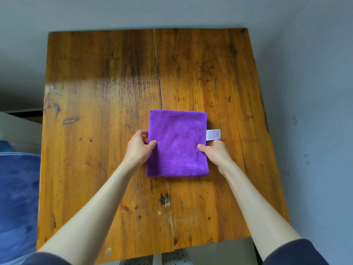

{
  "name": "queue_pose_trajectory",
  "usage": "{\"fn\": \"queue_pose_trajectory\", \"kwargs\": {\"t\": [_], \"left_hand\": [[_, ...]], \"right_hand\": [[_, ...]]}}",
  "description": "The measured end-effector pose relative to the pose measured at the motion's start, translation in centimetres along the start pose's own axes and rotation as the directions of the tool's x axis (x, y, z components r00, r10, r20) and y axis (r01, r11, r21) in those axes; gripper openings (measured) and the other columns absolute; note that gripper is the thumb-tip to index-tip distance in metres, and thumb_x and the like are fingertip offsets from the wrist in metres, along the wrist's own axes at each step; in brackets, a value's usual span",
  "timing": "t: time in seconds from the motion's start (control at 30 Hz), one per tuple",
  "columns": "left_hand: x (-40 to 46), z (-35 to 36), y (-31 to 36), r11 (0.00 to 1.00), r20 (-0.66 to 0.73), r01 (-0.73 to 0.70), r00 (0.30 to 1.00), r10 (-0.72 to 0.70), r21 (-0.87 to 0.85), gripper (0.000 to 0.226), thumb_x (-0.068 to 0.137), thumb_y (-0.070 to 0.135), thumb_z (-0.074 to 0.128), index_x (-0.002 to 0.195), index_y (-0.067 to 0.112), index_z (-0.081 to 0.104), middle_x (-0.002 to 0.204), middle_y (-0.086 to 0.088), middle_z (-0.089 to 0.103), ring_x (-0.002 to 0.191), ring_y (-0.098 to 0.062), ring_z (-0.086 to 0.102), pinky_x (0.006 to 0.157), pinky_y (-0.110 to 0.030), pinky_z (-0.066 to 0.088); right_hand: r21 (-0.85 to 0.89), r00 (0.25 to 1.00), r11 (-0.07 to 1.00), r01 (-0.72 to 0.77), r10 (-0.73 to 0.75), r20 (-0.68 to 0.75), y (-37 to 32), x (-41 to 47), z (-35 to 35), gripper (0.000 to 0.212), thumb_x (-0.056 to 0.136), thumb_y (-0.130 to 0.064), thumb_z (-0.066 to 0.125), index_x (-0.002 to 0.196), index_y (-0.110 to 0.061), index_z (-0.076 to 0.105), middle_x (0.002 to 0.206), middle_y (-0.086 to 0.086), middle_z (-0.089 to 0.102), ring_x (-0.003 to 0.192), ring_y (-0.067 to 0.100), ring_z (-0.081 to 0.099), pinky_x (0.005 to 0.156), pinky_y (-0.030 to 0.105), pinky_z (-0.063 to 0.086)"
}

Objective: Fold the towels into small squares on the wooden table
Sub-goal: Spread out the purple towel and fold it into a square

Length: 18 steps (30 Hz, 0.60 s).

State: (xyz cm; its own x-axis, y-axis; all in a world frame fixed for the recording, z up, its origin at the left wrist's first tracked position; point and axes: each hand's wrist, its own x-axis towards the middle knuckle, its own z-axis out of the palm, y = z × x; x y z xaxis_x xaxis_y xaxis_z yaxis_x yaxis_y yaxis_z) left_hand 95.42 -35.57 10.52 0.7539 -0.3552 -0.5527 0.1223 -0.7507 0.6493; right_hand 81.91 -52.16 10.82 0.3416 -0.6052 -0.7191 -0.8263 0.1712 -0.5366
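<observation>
bench: worn wooden bench (95, 131), grey floor around
towel: purple towel (177, 144) folded, mid-bench
grip: our left hand (138, 146) and right hand (216, 152) pinch its side edges
tip: we'd keep edges lined up, fold again

One purple towel (177, 144) lies folded on one wooden table (99, 115), whose top is made of two broad boards joined by one seam running front to back. One white label (213, 134) sticks out of the towel's right edge. Two hands are in view, one left hand (138, 147) and one right hand (216, 152), each on its own side of the towel. One blue cloth (18, 203) lies off the table's left edge.
</observation>
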Motion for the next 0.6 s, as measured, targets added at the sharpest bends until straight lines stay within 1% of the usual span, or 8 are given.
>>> {"fn": "queue_pose_trajectory", "kwargs": {"t": [0.13, 0.2, 0.23, 0.3, 0.37, 0.43, 0.53, 0.6], "left_hand": [[-0.2, -0.2, 0.3, 0.999, 0.037, 0.031, 0.999, -0.030, -0.025, 0.035, 0.089, 0.019, 0.060, 0.121, 0.013, 0.049, 0.102, -0.004, 0.057, 0.096, -0.023, 0.057, 0.086, -0.038, 0.049], [-0.5, -0.4, 0.1, 0.998, 0.029, 0.025, 0.999, -0.024, -0.053, 0.031, 0.087, 0.016, 0.060, 0.117, 0.016, 0.050, 0.100, -0.008, 0.059, 0.093, -0.026, 0.058, 0.084, -0.040, 0.049], [-0.7, -0.4, -0.2, 0.997, 0.025, 0.027, 0.999, -0.025, -0.075, 0.029, 0.087, 0.016, 0.060, 0.114, 0.018, 0.051, 0.098, -0.011, 0.060, 0.091, -0.027, 0.058, 0.082, -0.042, 0.049], [-1.5, -0.6, -1.1, 0.990, 0.024, 0.050, 0.999, -0.047, -0.132, 0.024, 0.087, 0.014, 0.060, 0.107, 0.023, 0.051, 0.092, -0.012, 0.061, 0.085, -0.027, 0.059, 0.078, -0.042, 0.050], [-2.7, -0.9, -2.1, 0.975, 0.047, 0.097, 0.995, -0.089, -0.200, 0.022, 0.088, 0.012, 0.059, 0.103, 0.026, 0.052, 0.085, -0.010, 0.058, 0.082, -0.025, 0.059, 0.076, -0.043, 0.051], [-4.0, -1.1, -2.7, 0.957, 0.068, 0.133, 0.991, -0.120, -0.257, 0.021, 0.088, 0.009, 0.059, 0.103, 0.024, 0.053, 0.081, -0.007, 0.055, 0.081, -0.024, 0.059, 0.074, -0.044, 0.052], [-5.8, -1.6, -2.9, 0.918, 0.089, 0.179, 0.983, -0.158, -0.354, 0.022, 0.090, 0.004, 0.056, 0.107, 0.018, 0.053, 0.079, -0.003, 0.050, 0.073, -0.017, 0.056, 0.054, -0.028, 0.050], [-6.9, -2.2, -2.6, 0.874, 0.115, 0.225, 0.974, -0.194, -0.430, 0.023, 0.090, 0.003, 0.055, 0.108, 0.016, 0.053, 0.081, -0.004, 0.050, 0.070, -0.013, 0.055, 0.045, -0.020, 0.048]], "right_hand": [[-0.064, 1.000, 0.998, 0.013, -0.015, -0.017, -0.4, -0.4, 0.3, 0.015, 0.088, -0.021, 0.062, 0.099, -0.012, 0.058, 0.108, 0.007, 0.065, 0.091, 0.022, 0.062, 0.071, 0.031, 0.050], [-0.205, 0.994, 0.976, 0.069, -0.085, -0.067, -0.2, -1.0, 0.8, 0.029, 0.088, -0.026, 0.062, 0.111, -0.008, 0.057, 0.113, 0.007, 0.062, 0.099, 0.025, 0.060, 0.068, 0.028, 0.047], [-0.230, 0.991, 0.969, 0.087, -0.107, -0.078, -0.1, -1.4, 1.0, 0.036, 0.088, -0.027, 0.062, 0.117, -0.007, 0.055, 0.115, 0.006, 0.060, 0.102, 0.025, 0.059, 0.064, 0.025, 0.044], [-0.162, 0.994, 0.983, 0.081, -0.093, -0.064, 0.1, -1.9, 1.3, 0.043, 0.087, -0.026, 0.064, 0.123, -0.008, 0.051, 0.117, 0.005, 0.059, 0.104, 0.024, 0.059, 0.063, 0.022, 0.045], [-0.034, 0.999, 0.999, 0.039, -0.039, -0.024, 0.3, -2.3, 1.2, 0.045, 0.085, -0.024, 0.067, 0.124, -0.009, 0.051, 0.119, 0.006, 0.060, 0.103, 0.023, 0.061, 0.074, 0.029, 0.053], [0.027, 0.998, 1.000, 0.000, -0.002, 0.065, 0.2, -3.0, 0.9, 0.042, 0.085, -0.022, 0.067, 0.122, -0.010, 0.051, 0.116, 0.005, 0.060, 0.099, 0.021, 0.061, 0.076, 0.031, 0.055], [0.071, 0.980, 0.997, -0.021, 0.006, 0.200, -0.1, -4.2, 0.3, 0.028, 0.088, -0.017, 0.063, 0.114, -0.013, 0.052, 0.108, 0.001, 0.057, 0.091, 0.016, 0.059, 0.068, 0.023, 0.051], [0.096, 0.966, 0.995, -0.030, 0.004, 0.259, -0.5, -5.1, 0.0, 0.025, 0.089, -0.015, 0.061, 0.113, -0.015, 0.051, 0.104, 0.000, 0.059, 0.089, 0.015, 0.060, 0.069, 0.024, 0.051]]}}
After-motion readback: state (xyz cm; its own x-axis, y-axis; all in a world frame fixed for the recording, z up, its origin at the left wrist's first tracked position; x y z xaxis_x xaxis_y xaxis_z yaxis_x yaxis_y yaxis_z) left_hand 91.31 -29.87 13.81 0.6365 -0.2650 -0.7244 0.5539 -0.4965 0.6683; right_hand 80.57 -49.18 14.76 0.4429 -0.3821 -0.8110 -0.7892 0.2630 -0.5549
